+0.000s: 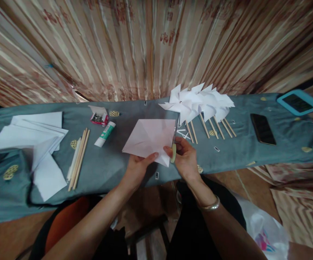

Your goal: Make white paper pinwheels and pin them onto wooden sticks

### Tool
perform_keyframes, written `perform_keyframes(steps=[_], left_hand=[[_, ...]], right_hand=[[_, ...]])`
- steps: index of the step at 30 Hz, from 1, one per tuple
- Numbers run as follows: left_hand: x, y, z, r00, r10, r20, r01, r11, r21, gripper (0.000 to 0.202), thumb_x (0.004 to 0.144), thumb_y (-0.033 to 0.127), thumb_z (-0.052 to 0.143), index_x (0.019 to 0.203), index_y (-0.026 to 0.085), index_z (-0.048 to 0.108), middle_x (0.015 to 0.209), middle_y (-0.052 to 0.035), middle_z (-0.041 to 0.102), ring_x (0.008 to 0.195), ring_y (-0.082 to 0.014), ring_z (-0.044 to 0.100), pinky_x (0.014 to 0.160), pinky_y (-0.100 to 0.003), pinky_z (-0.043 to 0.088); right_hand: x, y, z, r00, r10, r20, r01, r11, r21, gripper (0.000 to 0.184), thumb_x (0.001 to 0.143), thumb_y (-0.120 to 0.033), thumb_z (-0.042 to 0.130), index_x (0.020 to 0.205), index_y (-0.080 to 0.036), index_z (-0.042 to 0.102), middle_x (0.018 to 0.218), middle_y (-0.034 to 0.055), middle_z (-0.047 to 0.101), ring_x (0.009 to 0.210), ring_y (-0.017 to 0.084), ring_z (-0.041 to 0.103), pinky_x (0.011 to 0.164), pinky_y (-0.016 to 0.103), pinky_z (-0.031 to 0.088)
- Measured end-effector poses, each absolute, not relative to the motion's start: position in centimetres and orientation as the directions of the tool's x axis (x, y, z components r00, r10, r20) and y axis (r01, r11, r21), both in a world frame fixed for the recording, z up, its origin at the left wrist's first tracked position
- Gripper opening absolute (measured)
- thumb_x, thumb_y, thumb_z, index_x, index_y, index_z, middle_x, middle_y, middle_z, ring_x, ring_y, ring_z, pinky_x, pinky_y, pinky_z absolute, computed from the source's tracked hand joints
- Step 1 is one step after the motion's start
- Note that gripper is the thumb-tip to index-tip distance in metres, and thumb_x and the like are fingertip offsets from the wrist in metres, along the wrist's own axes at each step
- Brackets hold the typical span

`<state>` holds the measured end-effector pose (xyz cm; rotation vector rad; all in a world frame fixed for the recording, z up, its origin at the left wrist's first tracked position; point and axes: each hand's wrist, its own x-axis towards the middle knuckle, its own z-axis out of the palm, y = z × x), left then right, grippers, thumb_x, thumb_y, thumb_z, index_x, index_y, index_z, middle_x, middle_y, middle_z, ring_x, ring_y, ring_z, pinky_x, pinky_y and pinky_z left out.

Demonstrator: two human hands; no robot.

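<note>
Over the middle of the cloth-covered table, a white sheet of paper (151,135) with creases is held up off the surface. My left hand (137,169) pinches its lower edge, thumb on top and fingers underneath. My right hand (185,159) grips a pair of scissors (173,153) by the pale yellow-green handles. Their blades run up along the paper's right edge; I cannot tell how far the cut goes. Just right of the blades lie several thin white paper strips (183,133).
Finished paper pinwheels (194,101) on wooden sticks lie at the back right, near a black phone (263,129) and a blue-framed tablet (298,102). To the left are a glue stick (105,134), an open box of pins (99,117), loose sticks (79,159) and white paper sheets (37,133).
</note>
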<state>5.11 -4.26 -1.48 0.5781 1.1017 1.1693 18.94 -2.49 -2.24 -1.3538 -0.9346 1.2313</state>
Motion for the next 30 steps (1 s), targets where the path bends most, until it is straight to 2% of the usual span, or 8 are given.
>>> perform_keyframes(steps=[4, 9, 13, 17, 23, 30], left_hand=[[4.9, -3.5, -1.6, -0.164, 0.926, -0.339, -0.408, 0.249, 0.878, 0.025, 0.062, 0.013, 0.081, 0.084, 0.018, 0.07, 0.088, -0.0029, 0.074, 0.082, -0.0186, 0.068, 0.084, -0.033, 0.052], [3.6, -2.4, -1.1, -0.269, 0.937, -0.221, -0.318, 0.13, 0.939, 0.032, 0.059, 0.014, 0.082, 0.088, 0.017, 0.069, 0.091, -0.0036, 0.074, 0.086, -0.0212, 0.067, 0.084, -0.034, 0.052], [2.1, -1.4, -0.5, -0.334, 0.932, -0.144, -0.283, 0.046, 0.958, 0.04, 0.06, 0.014, 0.082, 0.098, 0.018, 0.069, 0.088, -0.0017, 0.074, 0.087, -0.0199, 0.067, 0.082, -0.031, 0.052], [1.1, -0.7, 0.1, -0.413, 0.901, -0.131, -0.322, -0.01, 0.947, 0.053, 0.057, 0.008, 0.083, 0.106, 0.023, 0.068, 0.082, 0.0021, 0.074, 0.083, -0.0165, 0.068, 0.077, -0.025, 0.052], [0.7, -0.5, 0.4, -0.432, 0.887, -0.165, -0.375, -0.009, 0.927, 0.062, 0.055, 0.01, 0.085, 0.111, 0.027, 0.066, 0.082, 0.0042, 0.074, 0.084, -0.017, 0.07, 0.071, -0.023, 0.051], [0.5, -0.4, 0.0, -0.427, 0.903, -0.045, -0.289, -0.089, 0.953, 0.049, 0.059, 0.009, 0.084, 0.103, 0.023, 0.069, 0.081, 0.0029, 0.074, 0.08, -0.0164, 0.069, 0.077, -0.025, 0.053]], right_hand=[[18.8, -2.6, -2.5, 0.124, 0.974, -0.189, -0.072, -0.181, -0.981, 0.045, 0.058, -0.04, 0.082, 0.092, -0.022, 0.059, 0.065, -0.0032, 0.066, 0.055, 0.013, 0.057, 0.051, 0.025, 0.046], [18.9, -3.2, -2.0, 0.043, 0.982, -0.186, -0.061, -0.183, -0.981, 0.046, 0.059, -0.044, 0.083, 0.092, -0.022, 0.06, 0.066, -0.0033, 0.066, 0.056, 0.012, 0.057, 0.053, 0.025, 0.045], [19.0, -4.3, -1.6, -0.117, 0.975, -0.188, -0.063, -0.196, -0.979, 0.043, 0.068, -0.05, 0.078, 0.097, -0.021, 0.062, 0.071, -0.0006, 0.067, 0.06, 0.012, 0.057, 0.054, 0.024, 0.043], [18.7, -5.8, -1.7, -0.297, 0.929, -0.222, -0.065, -0.251, -0.966, 0.039, 0.074, -0.051, 0.073, 0.098, -0.021, 0.065, 0.073, 0.0001, 0.065, 0.061, 0.012, 0.058, 0.054, 0.024, 0.043], [17.4, -7.1, -2.0, -0.458, 0.807, -0.372, -0.055, -0.443, -0.895, 0.04, 0.07, -0.048, 0.077, 0.095, -0.018, 0.067, 0.069, -0.0004, 0.065, 0.056, 0.01, 0.059, 0.048, 0.021, 0.043], [16.8, -7.1, -1.9, -0.464, 0.783, -0.415, -0.093, -0.509, -0.856, 0.041, 0.064, -0.042, 0.083, 0.092, -0.017, 0.068, 0.064, -0.0021, 0.066, 0.05, 0.008, 0.058, 0.047, 0.019, 0.045]])
